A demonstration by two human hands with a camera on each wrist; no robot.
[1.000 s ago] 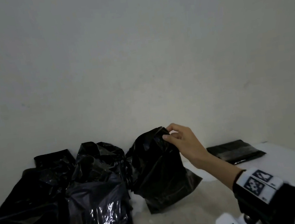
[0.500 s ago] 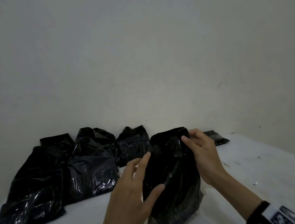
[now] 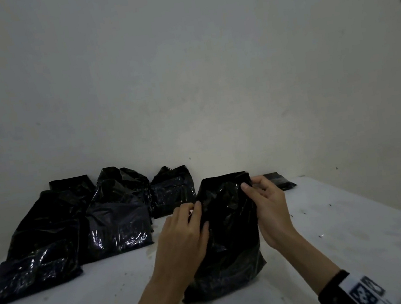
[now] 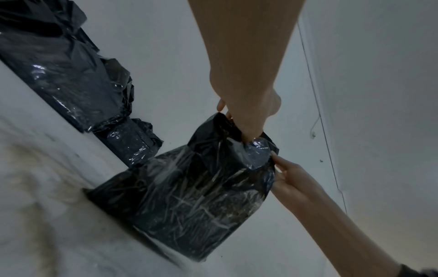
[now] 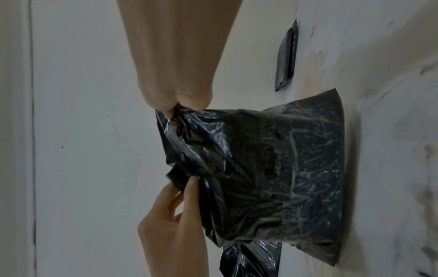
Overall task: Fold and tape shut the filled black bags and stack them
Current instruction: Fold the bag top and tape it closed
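Both hands pinch the bag's (image 3: 227,230) top corners: left hand (image 3: 181,242) on the left edge, right hand (image 3: 270,209) on the right, fingertips partly hidden in plastic. The bag stands on the table (image 3: 348,241). Other bags (image 3: 81,225) behind left; flat pack (image 3: 279,180) half hidden.

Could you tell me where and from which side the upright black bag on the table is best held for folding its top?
Probably the loose, empty top of the upright black bag, taken from both sides at once. The filled lower part sits firm on the table, while the top is slack film that pinches easily. The left hand and right hand already hold it there.
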